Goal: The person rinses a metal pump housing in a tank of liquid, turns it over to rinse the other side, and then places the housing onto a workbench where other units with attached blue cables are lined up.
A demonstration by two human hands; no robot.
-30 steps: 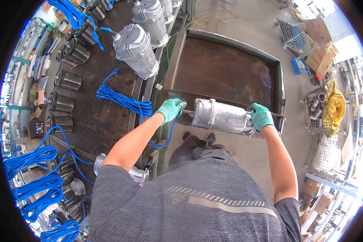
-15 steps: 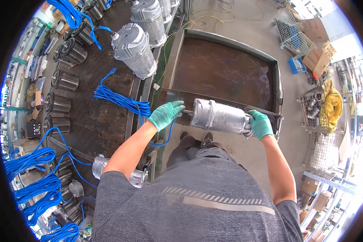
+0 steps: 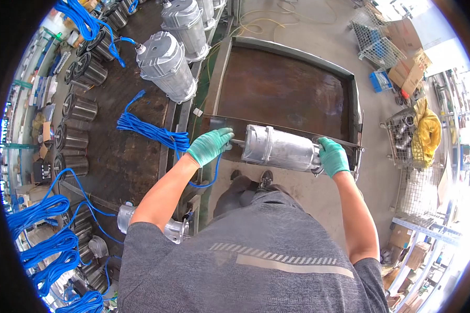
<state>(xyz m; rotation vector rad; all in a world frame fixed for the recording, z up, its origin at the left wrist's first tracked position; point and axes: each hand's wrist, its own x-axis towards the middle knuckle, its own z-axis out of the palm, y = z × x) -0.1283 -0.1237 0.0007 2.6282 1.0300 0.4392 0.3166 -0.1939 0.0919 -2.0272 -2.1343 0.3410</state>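
Note:
A silver ribbed metal motor housing (image 3: 283, 150) lies on its side, level between my hands, over the near edge of a brown-floored metal tray (image 3: 284, 86). My left hand (image 3: 210, 147), in a green glove, is closed around the thin fitting at the housing's left end, where a blue cable comes in. My right hand (image 3: 333, 156), gloved in green too, grips the right end, its fingers partly hidden behind the flange. From my left hand the cable loops down and back to a bundled blue cable coil (image 3: 152, 130) on the dark bench (image 3: 136, 161).
Several upright silver housings (image 3: 167, 68) stand along the bench's right edge. Dark steel cylinders (image 3: 79, 107) line its far left side. More blue cable coils (image 3: 39, 214) hang at the lower left. Wire cages, cartons and a yellow cloth (image 3: 425, 133) are on the right.
The whole view has shifted slightly, so everything sits a little further left. Both hands keep their hold on the housing, which stays level over the tray's near edge.

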